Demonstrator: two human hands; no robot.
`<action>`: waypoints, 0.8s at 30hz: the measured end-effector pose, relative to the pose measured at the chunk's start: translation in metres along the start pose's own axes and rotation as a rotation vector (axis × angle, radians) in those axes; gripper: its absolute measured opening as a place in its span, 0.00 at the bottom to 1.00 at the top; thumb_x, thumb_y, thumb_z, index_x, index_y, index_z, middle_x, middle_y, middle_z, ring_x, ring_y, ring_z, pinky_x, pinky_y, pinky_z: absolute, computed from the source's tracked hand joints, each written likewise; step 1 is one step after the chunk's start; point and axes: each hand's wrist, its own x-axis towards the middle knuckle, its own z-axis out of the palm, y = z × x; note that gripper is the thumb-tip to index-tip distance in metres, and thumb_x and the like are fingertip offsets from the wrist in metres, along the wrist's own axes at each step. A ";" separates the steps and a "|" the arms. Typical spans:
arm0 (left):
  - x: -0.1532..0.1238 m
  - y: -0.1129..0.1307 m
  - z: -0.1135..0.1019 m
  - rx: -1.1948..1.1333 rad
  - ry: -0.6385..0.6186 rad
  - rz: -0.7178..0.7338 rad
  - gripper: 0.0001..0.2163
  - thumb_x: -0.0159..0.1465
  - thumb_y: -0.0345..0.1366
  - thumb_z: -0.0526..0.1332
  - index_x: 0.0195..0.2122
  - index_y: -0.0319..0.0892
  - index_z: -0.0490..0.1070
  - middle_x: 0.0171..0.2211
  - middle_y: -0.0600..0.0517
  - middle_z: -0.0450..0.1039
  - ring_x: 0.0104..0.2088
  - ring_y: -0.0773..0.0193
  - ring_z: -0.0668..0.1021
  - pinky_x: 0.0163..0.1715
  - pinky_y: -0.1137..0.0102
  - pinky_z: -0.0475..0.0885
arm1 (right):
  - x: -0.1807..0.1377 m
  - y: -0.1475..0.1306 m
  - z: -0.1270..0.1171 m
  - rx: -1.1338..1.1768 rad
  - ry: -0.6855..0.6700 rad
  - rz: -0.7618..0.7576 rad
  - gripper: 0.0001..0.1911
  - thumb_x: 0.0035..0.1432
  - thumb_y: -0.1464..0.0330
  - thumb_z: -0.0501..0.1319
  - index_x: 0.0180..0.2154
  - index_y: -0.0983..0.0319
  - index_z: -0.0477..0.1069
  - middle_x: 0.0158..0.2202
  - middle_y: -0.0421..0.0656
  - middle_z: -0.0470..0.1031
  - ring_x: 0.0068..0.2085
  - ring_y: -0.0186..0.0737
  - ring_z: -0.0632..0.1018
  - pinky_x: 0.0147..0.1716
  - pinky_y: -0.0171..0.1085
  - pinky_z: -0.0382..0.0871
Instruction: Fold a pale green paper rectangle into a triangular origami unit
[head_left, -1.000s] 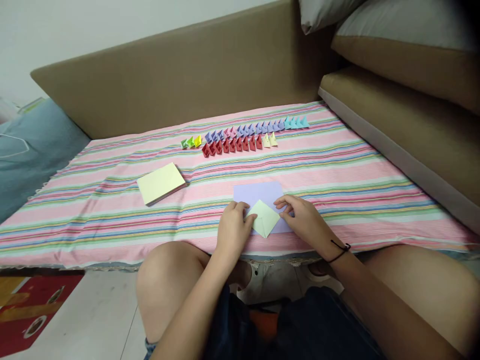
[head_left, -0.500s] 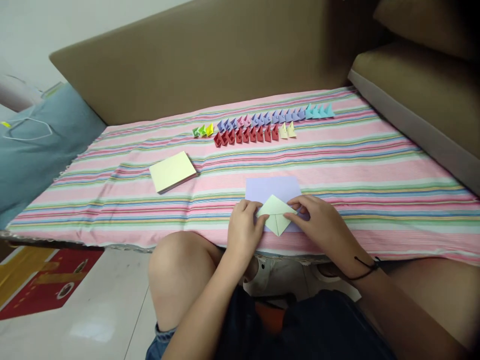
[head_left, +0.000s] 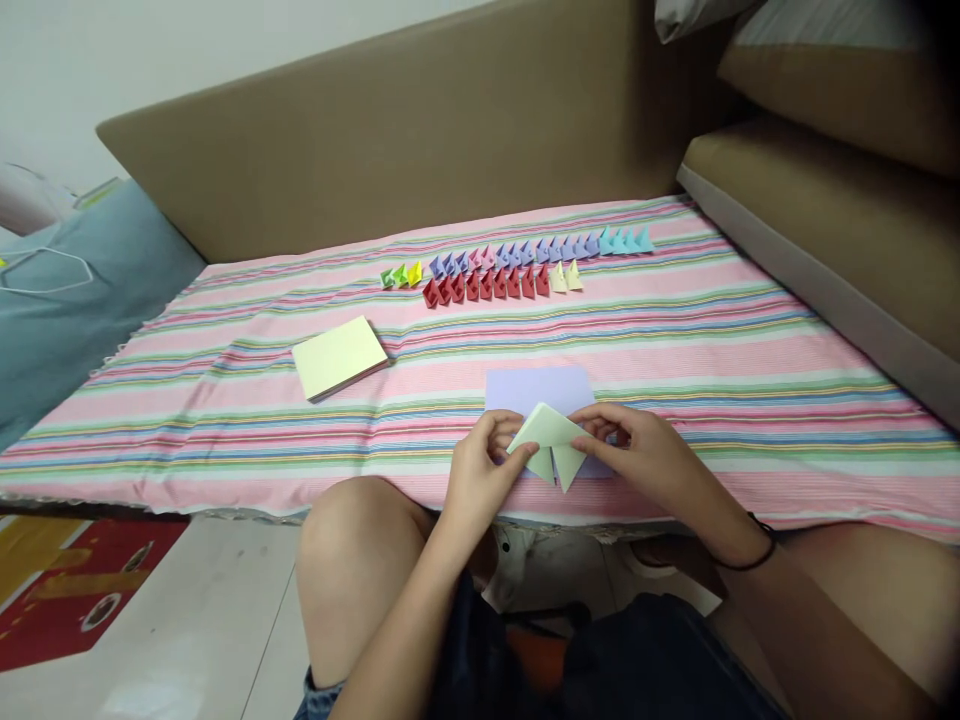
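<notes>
Fingers of both hands meet on a pale green folded paper piece (head_left: pixel 553 440) with two pointed flaps hanging toward the viewer. The left hand (head_left: pixel 480 475) pinches its left corner between thumb and fingertips; the right hand (head_left: pixel 645 460), with a black band (head_left: pixel 757 555) at the wrist, pinches the right corner the same way. The piece sits over the near edge of a flat lilac paper sheet (head_left: pixel 536 388), which lies on a pink striped cloth (head_left: pixel 750 340); whether it touches the sheet cannot be told. To the left, well apart, lies a stack of pale yellow square paper (head_left: pixel 339 356). Farther back stand two rows of small folded paper pieces (head_left: pixel 517 270) in green, yellow, lilac, pink, red and blue. Behind them rises a brown sofa back (head_left: pixel 412 150).
</notes>
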 end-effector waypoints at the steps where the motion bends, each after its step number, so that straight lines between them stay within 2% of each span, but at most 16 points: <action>1: 0.000 0.001 -0.001 -0.100 -0.024 -0.038 0.11 0.55 0.34 0.65 0.39 0.41 0.70 0.32 0.51 0.76 0.31 0.66 0.77 0.31 0.72 0.69 | 0.000 0.000 0.000 0.001 0.015 -0.010 0.08 0.52 0.63 0.61 0.35 0.58 0.74 0.29 0.40 0.74 0.31 0.39 0.74 0.30 0.38 0.67; 3: 0.000 0.005 -0.001 -0.236 -0.054 -0.096 0.11 0.54 0.35 0.67 0.37 0.40 0.71 0.27 0.52 0.75 0.29 0.67 0.76 0.31 0.73 0.69 | 0.000 -0.001 0.001 0.035 0.048 -0.023 0.08 0.51 0.62 0.63 0.33 0.58 0.73 0.34 0.43 0.75 0.36 0.41 0.75 0.34 0.39 0.69; 5: -0.001 0.010 -0.002 -0.305 -0.062 -0.121 0.10 0.52 0.36 0.68 0.34 0.39 0.71 0.26 0.53 0.75 0.29 0.68 0.76 0.31 0.74 0.69 | 0.000 -0.002 0.004 0.177 0.024 0.002 0.10 0.49 0.62 0.65 0.33 0.58 0.70 0.38 0.44 0.75 0.40 0.42 0.76 0.38 0.39 0.70; 9: -0.003 0.018 0.000 -0.359 -0.091 -0.141 0.11 0.53 0.36 0.68 0.36 0.39 0.72 0.29 0.52 0.77 0.30 0.68 0.76 0.32 0.74 0.70 | -0.002 -0.008 0.009 0.477 -0.081 0.106 0.18 0.49 0.63 0.66 0.40 0.57 0.63 0.33 0.40 0.77 0.34 0.40 0.79 0.33 0.37 0.72; 15: -0.003 0.020 0.003 -0.268 -0.055 -0.178 0.10 0.52 0.38 0.69 0.33 0.38 0.74 0.28 0.51 0.78 0.27 0.65 0.77 0.29 0.73 0.70 | -0.003 -0.012 0.006 0.448 -0.050 0.113 0.20 0.48 0.64 0.67 0.43 0.59 0.66 0.29 0.39 0.78 0.31 0.40 0.80 0.30 0.36 0.73; 22: 0.000 0.020 -0.005 -0.293 0.017 -0.229 0.11 0.51 0.39 0.70 0.32 0.38 0.77 0.24 0.52 0.79 0.27 0.65 0.78 0.31 0.73 0.71 | 0.000 -0.009 0.003 0.454 0.001 0.120 0.20 0.47 0.64 0.68 0.42 0.58 0.67 0.29 0.39 0.78 0.31 0.40 0.80 0.32 0.37 0.74; 24: -0.001 0.021 -0.008 -0.319 0.002 -0.250 0.12 0.51 0.39 0.70 0.33 0.38 0.77 0.25 0.51 0.79 0.28 0.65 0.79 0.32 0.72 0.73 | 0.000 -0.009 0.004 0.456 0.006 0.111 0.20 0.48 0.64 0.68 0.43 0.58 0.67 0.29 0.39 0.78 0.31 0.39 0.80 0.32 0.36 0.74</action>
